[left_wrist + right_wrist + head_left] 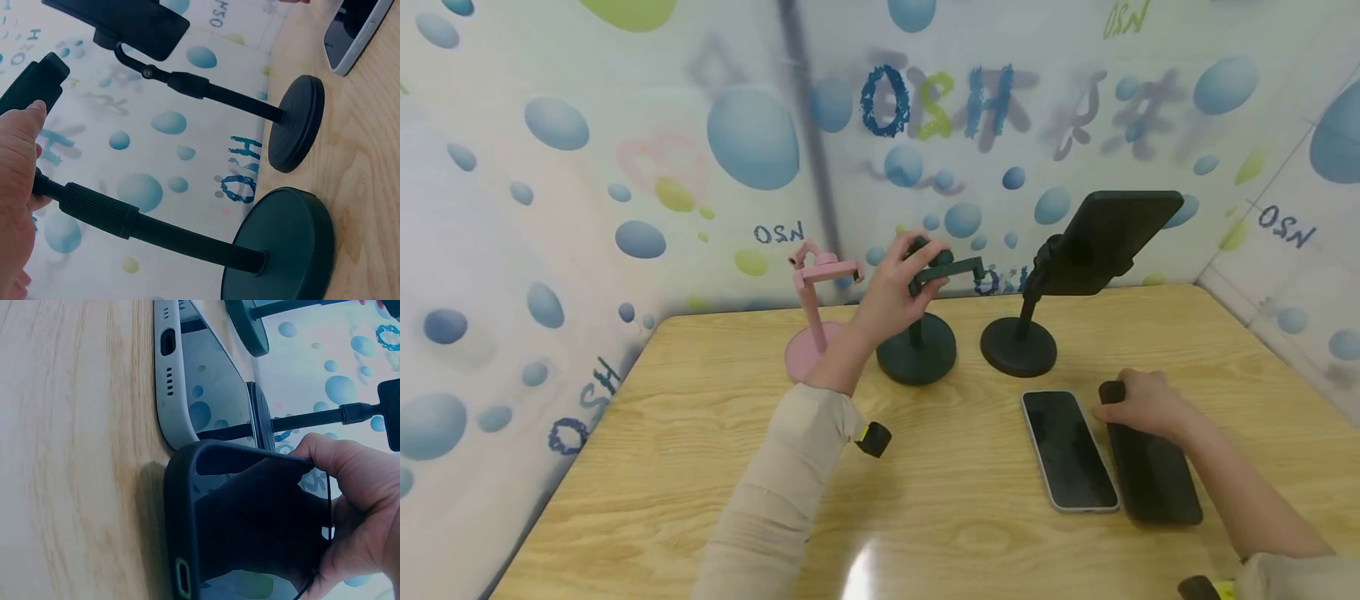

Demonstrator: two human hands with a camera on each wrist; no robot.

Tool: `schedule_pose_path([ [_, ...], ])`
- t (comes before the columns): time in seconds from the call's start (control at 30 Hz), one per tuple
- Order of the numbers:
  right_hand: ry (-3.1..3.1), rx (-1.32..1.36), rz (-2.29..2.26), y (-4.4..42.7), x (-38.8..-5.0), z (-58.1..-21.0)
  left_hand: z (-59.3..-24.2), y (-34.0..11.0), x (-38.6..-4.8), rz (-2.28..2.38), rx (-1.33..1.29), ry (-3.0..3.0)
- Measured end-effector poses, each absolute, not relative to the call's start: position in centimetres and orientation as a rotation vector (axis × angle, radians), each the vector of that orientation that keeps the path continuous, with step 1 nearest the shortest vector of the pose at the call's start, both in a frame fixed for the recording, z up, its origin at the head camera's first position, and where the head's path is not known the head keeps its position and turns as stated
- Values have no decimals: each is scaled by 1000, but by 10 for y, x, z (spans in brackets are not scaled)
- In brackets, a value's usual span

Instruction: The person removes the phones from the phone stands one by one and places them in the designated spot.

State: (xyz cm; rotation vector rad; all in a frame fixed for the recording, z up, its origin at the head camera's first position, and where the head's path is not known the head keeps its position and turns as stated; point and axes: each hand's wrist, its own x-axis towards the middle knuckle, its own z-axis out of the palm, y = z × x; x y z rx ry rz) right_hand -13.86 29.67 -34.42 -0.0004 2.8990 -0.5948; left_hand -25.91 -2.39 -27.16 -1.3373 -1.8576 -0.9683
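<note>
In the head view, my left hand (pixel 891 292) grips the upper part of a dark green phone stand (pixel 917 354) at its holder, and the stand's round base rests on the table. The left wrist view has the thumb against the holder (pixel 37 81), above the ribbed collar (pixel 100 209) of the stem. My right hand (pixel 1146 404) holds the far end of a black phone (pixel 1157 479), thumb on one long side and fingers on the other. Beside it lies a white-edged phone (pixel 1070 450), screen up. The right wrist view shows the black phone's charging port (pixel 182 578).
A black stand (pixel 1018 346) carries a dark, flat device (pixel 1112 242) at the back right. Left of the green stand is a pink stand (pixel 805 346), partly behind my left forearm. A patterned wall covering (pixel 752 142) backs the wooden table (pixel 700 467).
</note>
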Motion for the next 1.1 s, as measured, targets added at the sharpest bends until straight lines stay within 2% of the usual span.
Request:
schedule_pose_path([
  [0.53,2876,44,-550,295,-144,-348,-274,-19,-267,-1086,-1252,-1998],
  [1.1,2871,38,-585,295,-151,-359,-269,-10,-264,-1120,-1018,-2270],
])
